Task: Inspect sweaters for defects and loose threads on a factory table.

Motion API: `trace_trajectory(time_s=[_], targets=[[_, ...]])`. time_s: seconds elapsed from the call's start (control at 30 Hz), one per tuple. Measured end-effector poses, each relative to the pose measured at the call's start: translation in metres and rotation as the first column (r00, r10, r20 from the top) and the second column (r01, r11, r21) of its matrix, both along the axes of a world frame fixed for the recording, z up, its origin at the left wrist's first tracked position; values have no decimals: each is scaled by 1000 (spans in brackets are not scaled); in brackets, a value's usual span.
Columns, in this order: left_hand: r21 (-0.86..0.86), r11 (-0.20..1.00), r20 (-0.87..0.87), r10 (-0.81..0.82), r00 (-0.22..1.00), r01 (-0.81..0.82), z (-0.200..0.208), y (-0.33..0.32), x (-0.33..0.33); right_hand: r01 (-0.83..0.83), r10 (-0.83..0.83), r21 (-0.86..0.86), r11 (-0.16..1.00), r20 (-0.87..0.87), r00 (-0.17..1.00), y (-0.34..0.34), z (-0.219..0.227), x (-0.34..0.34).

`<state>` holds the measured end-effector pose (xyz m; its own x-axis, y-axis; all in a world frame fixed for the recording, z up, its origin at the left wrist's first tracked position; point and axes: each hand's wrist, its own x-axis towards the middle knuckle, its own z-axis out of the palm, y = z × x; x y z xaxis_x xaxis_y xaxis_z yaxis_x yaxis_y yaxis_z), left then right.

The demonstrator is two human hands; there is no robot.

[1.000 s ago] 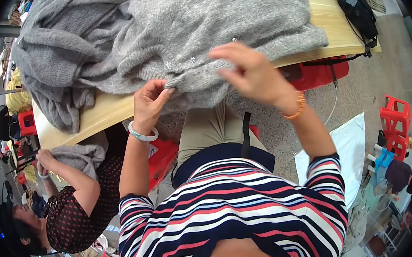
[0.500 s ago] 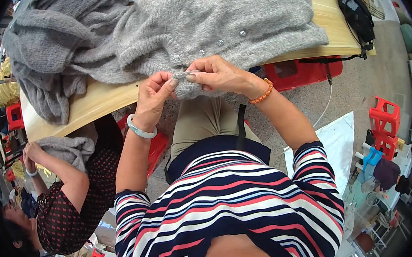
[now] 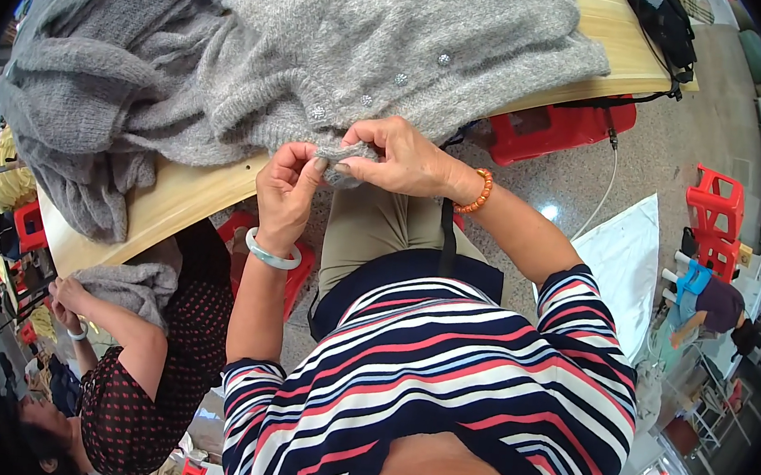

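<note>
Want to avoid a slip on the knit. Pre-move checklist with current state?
1. Left hand has its grip on the gray knit garment: ok, thumb and finger pinch the edge.
2. Right hand has its grip too: ok, pinching the knit just right of the left hand.
3. Garment resting on the wooden table: ok, most of what shows lies on it.
4. Shiny buttons in sight: ok, four show above the hands.
5. Co-worker's hands clear: ok, off to the left.
6. Anything between the fingertips besides knit: cannot tell, hidden.
</note>
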<state>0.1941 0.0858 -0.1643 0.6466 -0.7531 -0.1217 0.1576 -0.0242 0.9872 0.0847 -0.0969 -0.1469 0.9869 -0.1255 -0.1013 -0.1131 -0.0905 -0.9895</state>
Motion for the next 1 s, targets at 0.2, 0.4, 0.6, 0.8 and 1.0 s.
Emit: trace_trajectory(time_s=[0.2,0.4,0.6,0.8,1.0], targets=[[52,997,-32,-60,998,61,3,-3,10,128,-35,-365,922,251,967,5,-4,1],[199,980,-331,88,939,-22,23,-16,27,224,-106,-406,886,292,950,14,0,-8],[244,966,-377,11,926,88,29,-41,55,214,-63,-367,905,382,922,20,4,-4],[224,973,-366,27,930,60,15,-54,47,256,-92,-330,909,440,893,21,4,0],[135,991,-467,58,882,6,15,-57,35,207,-42,-390,897,392,919,24,11,-1]])
